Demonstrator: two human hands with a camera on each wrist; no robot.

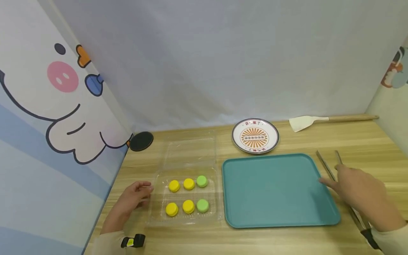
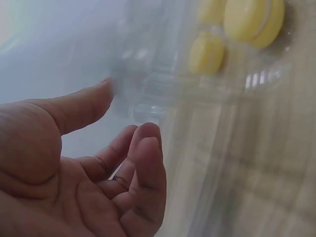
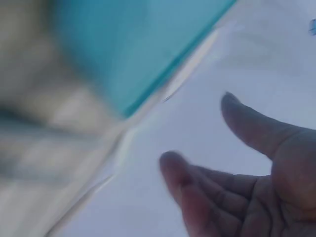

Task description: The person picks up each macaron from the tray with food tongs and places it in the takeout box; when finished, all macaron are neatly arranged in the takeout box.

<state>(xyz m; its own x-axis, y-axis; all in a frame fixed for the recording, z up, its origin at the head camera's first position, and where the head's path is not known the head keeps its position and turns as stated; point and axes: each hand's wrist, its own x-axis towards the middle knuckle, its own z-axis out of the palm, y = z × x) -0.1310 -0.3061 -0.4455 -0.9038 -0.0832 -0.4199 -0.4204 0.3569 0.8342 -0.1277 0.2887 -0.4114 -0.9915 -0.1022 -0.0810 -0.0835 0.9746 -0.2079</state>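
Observation:
A hinged clear plastic box (image 1: 215,216) lies with its lid back, holding several yellow macarons (image 1: 188,206) and two green macarons (image 1: 202,205) in two rows. At its left edge is my left hand (image 1: 135,196), fingers loosely bent and thumb apart, with nothing gripped. The left wrist view shows the fingertips (image 2: 148,140) right by the box's clear edge. Over the metal tongs (image 1: 326,165) hovers my right hand (image 1: 360,191), its thumb spread from the fingers and pointing toward the teal tray (image 1: 277,191). The hand hides the middle of the tongs; in the right wrist view the palm holds nothing.
Behind the tray sits a round patterned plate (image 1: 255,136). A white spatula (image 1: 302,123) with a wooden handle lies along the back right edge. At the back left is a black disc (image 1: 141,141). A curtain and printed panels close in the table.

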